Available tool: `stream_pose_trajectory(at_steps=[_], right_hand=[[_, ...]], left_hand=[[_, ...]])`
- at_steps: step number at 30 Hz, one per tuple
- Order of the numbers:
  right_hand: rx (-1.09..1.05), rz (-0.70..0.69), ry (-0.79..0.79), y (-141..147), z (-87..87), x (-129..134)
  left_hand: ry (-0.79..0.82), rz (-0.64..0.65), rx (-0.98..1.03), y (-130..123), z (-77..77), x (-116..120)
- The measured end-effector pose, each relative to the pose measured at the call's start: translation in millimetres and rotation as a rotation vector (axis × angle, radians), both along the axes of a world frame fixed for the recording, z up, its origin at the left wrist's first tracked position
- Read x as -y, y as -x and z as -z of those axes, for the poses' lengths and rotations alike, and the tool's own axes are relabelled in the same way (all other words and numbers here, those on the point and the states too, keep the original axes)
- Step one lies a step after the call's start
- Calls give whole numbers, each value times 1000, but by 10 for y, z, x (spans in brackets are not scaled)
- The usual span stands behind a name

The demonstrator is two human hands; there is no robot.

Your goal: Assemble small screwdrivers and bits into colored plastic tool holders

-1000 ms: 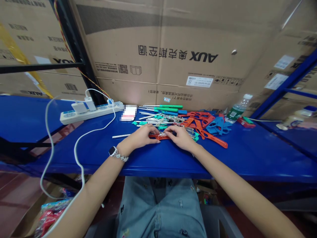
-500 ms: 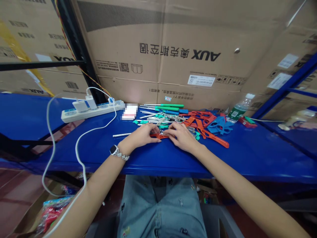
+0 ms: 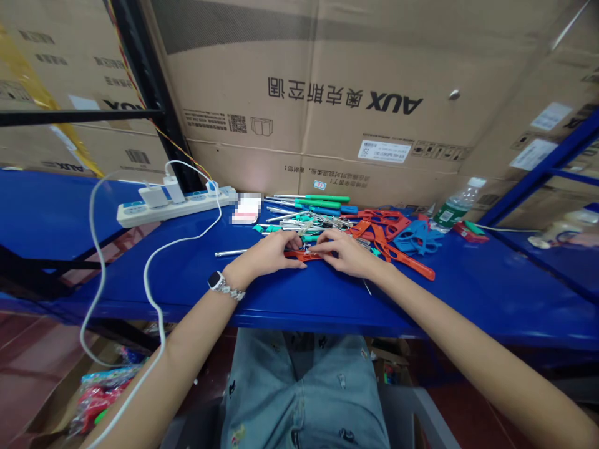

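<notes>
My left grip (image 3: 269,253) pinches an orange plastic piece (image 3: 296,255) over the worktop (image 3: 299,299); my right grip (image 3: 349,254) touches its right part, but I can't tell whether those fingers are closed.

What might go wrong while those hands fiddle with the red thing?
The tiny pale bit at the red plastic piece could slip from the fingers and get lost in the messy pile. The metal rod lies beside the left hand, so a bump might roll it. The white cable hangs by the left arm and could snag.
</notes>
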State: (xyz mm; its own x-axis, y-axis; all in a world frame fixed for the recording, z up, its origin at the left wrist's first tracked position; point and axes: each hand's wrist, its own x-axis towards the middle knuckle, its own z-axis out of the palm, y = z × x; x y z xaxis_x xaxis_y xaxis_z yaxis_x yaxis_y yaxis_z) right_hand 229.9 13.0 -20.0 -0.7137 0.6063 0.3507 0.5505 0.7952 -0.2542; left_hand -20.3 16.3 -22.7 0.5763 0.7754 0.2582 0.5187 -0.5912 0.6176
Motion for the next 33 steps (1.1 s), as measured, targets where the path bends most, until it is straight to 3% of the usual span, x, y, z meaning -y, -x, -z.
stream_pose_trajectory(at_steps=[8, 19, 27, 33], right_hand=[[102, 74, 62, 93, -150, -83], [-25, 238, 84, 187, -142, -66], [-224, 196, 173, 206, -6, -145], [-360, 154, 206, 243, 4, -109]], left_hand=[[-167, -166, -158, 231, -16, -55], [-101, -47, -165, 13, -164, -157], [-90, 24, -177, -97, -138, -307], [-91, 33, -267, -16, -146, -371]])
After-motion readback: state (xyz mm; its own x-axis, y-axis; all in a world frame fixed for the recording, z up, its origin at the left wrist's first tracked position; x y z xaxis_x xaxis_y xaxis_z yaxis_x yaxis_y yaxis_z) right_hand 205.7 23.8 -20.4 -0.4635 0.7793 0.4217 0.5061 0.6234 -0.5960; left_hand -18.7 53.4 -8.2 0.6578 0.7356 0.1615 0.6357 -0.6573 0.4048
